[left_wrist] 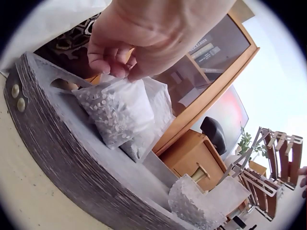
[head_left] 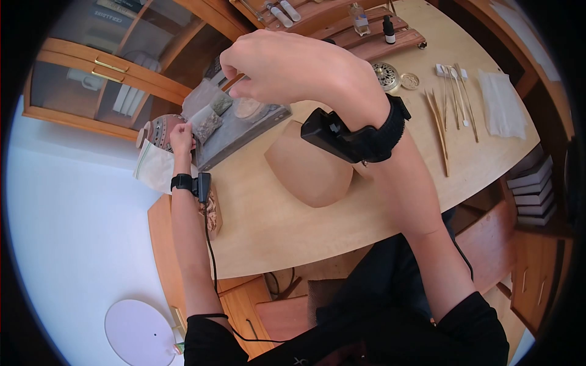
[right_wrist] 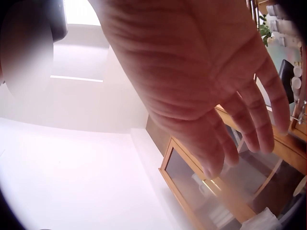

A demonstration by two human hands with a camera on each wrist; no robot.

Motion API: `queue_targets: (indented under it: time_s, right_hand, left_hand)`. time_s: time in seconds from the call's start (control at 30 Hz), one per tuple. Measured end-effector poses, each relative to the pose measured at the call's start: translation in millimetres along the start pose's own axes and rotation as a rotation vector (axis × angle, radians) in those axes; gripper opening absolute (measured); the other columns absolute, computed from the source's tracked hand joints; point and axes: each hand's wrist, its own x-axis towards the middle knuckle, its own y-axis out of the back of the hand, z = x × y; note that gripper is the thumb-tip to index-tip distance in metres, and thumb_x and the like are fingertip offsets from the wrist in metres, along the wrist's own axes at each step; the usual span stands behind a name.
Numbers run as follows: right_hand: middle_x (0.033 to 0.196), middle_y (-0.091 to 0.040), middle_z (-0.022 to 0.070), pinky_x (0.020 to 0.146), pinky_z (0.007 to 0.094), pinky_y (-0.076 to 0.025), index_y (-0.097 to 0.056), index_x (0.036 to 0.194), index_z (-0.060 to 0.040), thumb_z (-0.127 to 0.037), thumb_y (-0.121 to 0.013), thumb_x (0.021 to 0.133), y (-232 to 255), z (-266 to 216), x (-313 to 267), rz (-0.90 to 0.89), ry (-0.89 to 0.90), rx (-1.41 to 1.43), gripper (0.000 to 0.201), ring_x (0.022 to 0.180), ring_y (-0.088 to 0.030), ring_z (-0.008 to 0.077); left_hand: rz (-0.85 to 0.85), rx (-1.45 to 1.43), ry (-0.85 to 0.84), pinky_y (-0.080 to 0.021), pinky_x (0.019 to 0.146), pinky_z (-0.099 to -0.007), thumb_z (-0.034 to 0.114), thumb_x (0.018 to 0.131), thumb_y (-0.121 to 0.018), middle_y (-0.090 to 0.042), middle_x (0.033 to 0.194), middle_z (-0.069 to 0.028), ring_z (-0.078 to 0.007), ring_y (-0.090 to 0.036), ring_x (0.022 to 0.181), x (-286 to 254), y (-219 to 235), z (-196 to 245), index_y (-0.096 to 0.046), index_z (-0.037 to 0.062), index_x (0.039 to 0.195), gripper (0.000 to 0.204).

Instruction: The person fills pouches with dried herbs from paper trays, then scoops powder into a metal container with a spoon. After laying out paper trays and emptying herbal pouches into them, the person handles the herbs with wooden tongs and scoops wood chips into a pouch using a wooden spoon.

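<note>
My left hand (head_left: 182,139) is at the left end of a long grey tray (left_wrist: 72,153). Its thumb and fingertips pinch the top edge of a small clear bag (left_wrist: 115,112) filled with pale chopped bits. Behind that bag, a second clear bag (left_wrist: 160,103) leans on the tray. My right hand (head_left: 293,67) hangs in the air above the tray, palm down; its fingers (right_wrist: 256,120) point loosely downward and hold nothing. A round pale item (head_left: 247,108) lies on the tray beneath it.
A patterned round pot (head_left: 160,129) and a white zip bag (head_left: 152,168) stand left of my hand. Brown paper (head_left: 311,171) lies mid-table. Right of it are wooden tweezers (head_left: 438,131), thin metal tools (head_left: 455,91) and a pierced metal lid (head_left: 386,76). A wooden rack (head_left: 372,33) holds bottles.
</note>
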Motion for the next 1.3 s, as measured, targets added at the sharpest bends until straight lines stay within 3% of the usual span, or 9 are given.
queue_targets:
  time_s: [0.2, 0.4, 0.5, 0.67, 0.83, 1.07, 1.3]
  right_hand:
    - [0.091, -0.069, 0.0223, 0.073, 0.0441, -0.056, -0.069, 0.092, 0.0035, -0.013, -0.064, 0.081, -4, 3, 1, 0.007, 0.000, -0.020, 0.021, 0.083, -0.069, 0.0366]
    - [0.092, -0.069, 0.0216, 0.076, 0.0447, -0.056, -0.069, 0.096, 0.0024, -0.016, -0.063, 0.084, -4, -1, 2, -0.021, -0.002, -0.040, 0.022, 0.085, -0.069, 0.0368]
    - [0.093, -0.069, 0.0214, 0.077, 0.0448, -0.056, -0.069, 0.096, 0.0022, -0.018, -0.064, 0.085, -6, -3, 3, -0.054, -0.016, -0.044, 0.023, 0.086, -0.068, 0.0370]
    - [0.097, -0.066, 0.0181, 0.084, 0.0416, -0.050, -0.064, 0.105, 0.0007, -0.022, -0.065, 0.088, -2, -3, 1, -0.131, -0.062, -0.056, 0.029, 0.094, -0.064, 0.0342]
    - [0.098, -0.066, 0.0183, 0.085, 0.0411, -0.049, -0.063, 0.107, 0.0010, -0.022, -0.065, 0.088, -2, -3, 4, -0.158, -0.085, -0.074, 0.030, 0.094, -0.063, 0.0332]
    - [0.097, -0.066, 0.0181, 0.085, 0.0409, -0.049, -0.063, 0.107, 0.0010, -0.024, -0.066, 0.088, 0, -6, 2, -0.149, -0.033, -0.118, 0.032, 0.095, -0.062, 0.0333]
    - [0.096, -0.066, 0.0175, 0.085, 0.0407, -0.048, -0.064, 0.105, 0.0002, -0.025, -0.065, 0.089, -4, -4, 2, -0.139, -0.031, -0.090, 0.030, 0.093, -0.062, 0.0327]
  left_hand:
    - [-0.100, -0.331, 0.006, -0.055, 0.054, -0.0254, 0.023, 0.100, -0.055, -0.050, 0.071, 0.0014, -0.0101, -0.060, 0.060, -11, 9, -3, -0.057, 0.0073, 0.098, 0.016]
    - [-0.152, -0.427, 0.036, -0.058, 0.056, -0.0295, 0.018, 0.099, -0.053, -0.052, 0.073, -0.0021, -0.0153, -0.065, 0.062, -11, 13, -4, -0.055, 0.0044, 0.097, 0.014]
    - [-0.133, -0.233, 0.098, -0.059, 0.056, -0.0304, 0.021, 0.099, -0.055, -0.055, 0.071, -0.0023, -0.0167, -0.066, 0.061, -7, 3, -13, -0.056, 0.0041, 0.098, 0.017]
    - [-0.100, -0.195, 0.100, -0.057, 0.052, -0.0294, 0.018, 0.097, -0.056, -0.061, 0.071, -0.0061, -0.0188, -0.067, 0.057, -14, -4, -11, -0.056, 0.0004, 0.108, 0.021]
    - [-0.044, -0.318, 0.062, -0.057, 0.056, -0.0294, 0.014, 0.097, -0.054, -0.065, 0.083, -0.0125, -0.0206, -0.069, 0.066, -27, 3, 4, -0.039, -0.0009, 0.134, 0.042]
    - [-0.135, -0.387, 0.022, -0.057, 0.063, -0.0277, 0.012, 0.097, -0.054, -0.068, 0.091, -0.0155, -0.0200, -0.070, 0.071, -52, 14, 20, -0.038, 0.0008, 0.136, 0.043]
    - [-0.236, -0.190, -0.074, -0.050, 0.055, -0.0229, 0.011, 0.094, -0.060, -0.068, 0.076, -0.0092, -0.0140, -0.066, 0.062, -45, 7, 10, -0.048, 0.0018, 0.130, 0.039]
